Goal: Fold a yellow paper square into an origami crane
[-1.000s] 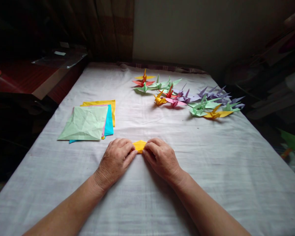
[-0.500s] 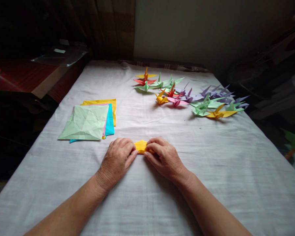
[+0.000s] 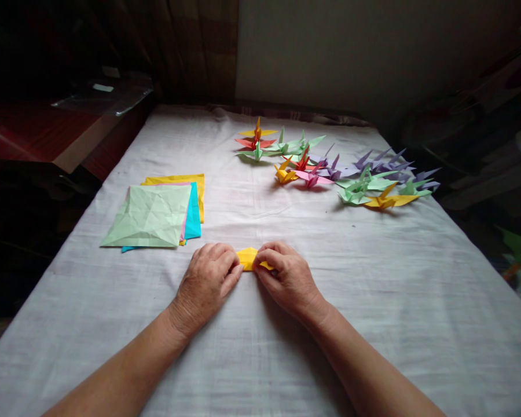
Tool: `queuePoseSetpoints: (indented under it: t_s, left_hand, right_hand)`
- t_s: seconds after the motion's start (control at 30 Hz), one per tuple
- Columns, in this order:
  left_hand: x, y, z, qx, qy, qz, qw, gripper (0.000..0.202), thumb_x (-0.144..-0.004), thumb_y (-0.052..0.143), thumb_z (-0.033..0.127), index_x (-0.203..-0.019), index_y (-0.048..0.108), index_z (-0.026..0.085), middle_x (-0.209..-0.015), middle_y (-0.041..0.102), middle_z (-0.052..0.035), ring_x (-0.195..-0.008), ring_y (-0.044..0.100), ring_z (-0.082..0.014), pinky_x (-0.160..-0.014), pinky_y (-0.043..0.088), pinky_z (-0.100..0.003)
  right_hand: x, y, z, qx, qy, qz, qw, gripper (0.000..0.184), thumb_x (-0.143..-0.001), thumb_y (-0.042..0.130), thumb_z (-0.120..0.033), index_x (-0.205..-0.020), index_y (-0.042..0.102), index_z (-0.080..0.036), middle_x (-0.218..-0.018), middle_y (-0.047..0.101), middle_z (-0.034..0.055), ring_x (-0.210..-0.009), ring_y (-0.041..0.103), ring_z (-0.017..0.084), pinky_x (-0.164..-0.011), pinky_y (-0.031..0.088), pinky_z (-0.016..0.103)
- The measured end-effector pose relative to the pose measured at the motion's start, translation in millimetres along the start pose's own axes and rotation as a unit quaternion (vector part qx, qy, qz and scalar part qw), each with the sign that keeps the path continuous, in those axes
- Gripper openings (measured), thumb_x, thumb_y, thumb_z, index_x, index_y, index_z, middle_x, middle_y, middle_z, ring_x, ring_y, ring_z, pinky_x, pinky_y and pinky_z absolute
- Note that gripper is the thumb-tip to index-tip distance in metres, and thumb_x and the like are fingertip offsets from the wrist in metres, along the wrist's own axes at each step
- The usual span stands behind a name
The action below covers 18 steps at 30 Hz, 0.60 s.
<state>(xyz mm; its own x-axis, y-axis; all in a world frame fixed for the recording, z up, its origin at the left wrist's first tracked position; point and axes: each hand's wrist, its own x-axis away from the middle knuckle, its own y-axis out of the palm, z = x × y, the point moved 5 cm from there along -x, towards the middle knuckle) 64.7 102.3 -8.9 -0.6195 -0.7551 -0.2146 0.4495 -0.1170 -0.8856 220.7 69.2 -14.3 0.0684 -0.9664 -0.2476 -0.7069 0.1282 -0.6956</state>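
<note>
A small folded piece of yellow origami paper (image 3: 247, 256) lies at the middle of the cloth, its top edge rising to a low peak. My left hand (image 3: 211, 275) is closed on its left end, thumb at the near edge. Over the right part, my right hand (image 3: 289, 275) pinches the near edge between thumb and forefinger, and a yellow corner shows under its fingers. Both ends of the paper are partly hidden by my fingers.
Left of my hands lies a stack of creased square papers (image 3: 151, 217), pale green on top, with blue, pink and yellow below. Several folded paper cranes (image 3: 312, 174) stand at the back right on the white cloth (image 3: 252, 347). A clear plastic sleeve (image 3: 108, 95) rests on a brown wooden surface (image 3: 30, 136).
My right hand has shifted slightly left along the yellow paper, its fingertips now pinching nearer the middle. More of the right corner shows. My left hand stays in place.
</note>
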Motion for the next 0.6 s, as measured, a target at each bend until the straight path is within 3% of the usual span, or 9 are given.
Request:
queuePoseSetpoints:
  t_s: [0.6]
  left_hand:
    - [-6.8,-0.5,-3.4,0.03,-0.05,0.02,0.998,0.02,-0.087,0.063,0.028,-0.074,0.051,0.021,-0.08,0.059,-0.0005,-0.079,0.053,-0.0194,-0.075,0.04,-0.034]
  right_hand:
    - [-4.1,2.2,-3.0,0.044,0.021,-0.011,0.999,0.007,-0.081,0.07,-0.019,-0.077,0.064,-0.021,-0.086,0.063,0.0032,-0.081,0.059,0.018,-0.072,0.045,0.03]
